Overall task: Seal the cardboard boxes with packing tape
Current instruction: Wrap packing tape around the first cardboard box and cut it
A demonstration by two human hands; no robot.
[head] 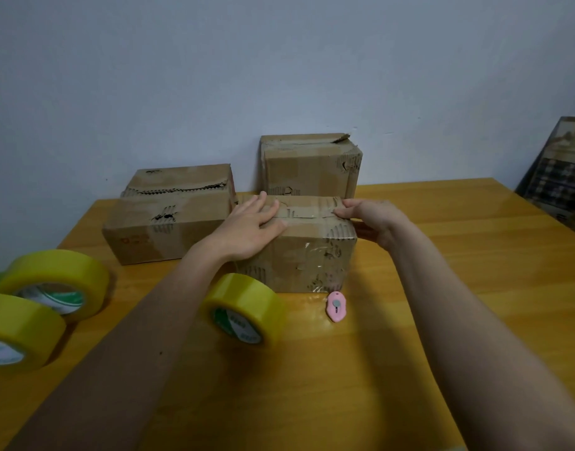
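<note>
A worn cardboard box [307, 258] stands in the middle of the wooden table, with clear tape along its top seam. My left hand [250, 227] lies flat on the box's top left, fingers spread. My right hand [372, 219] presses on the top right corner, fingers over the seam and thumb down the right side. A yellow tape roll [247, 309] stands on edge just in front of the box. Beside it lies a small pink cutter [335, 306].
A second box [169, 229] sits to the left with a third [178, 180] behind it. A taller box [310, 166] stands by the wall. Two more yellow tape rolls [56, 283] [17, 333] rest at the table's left edge. A dark framed object [562, 177] leans at the far right.
</note>
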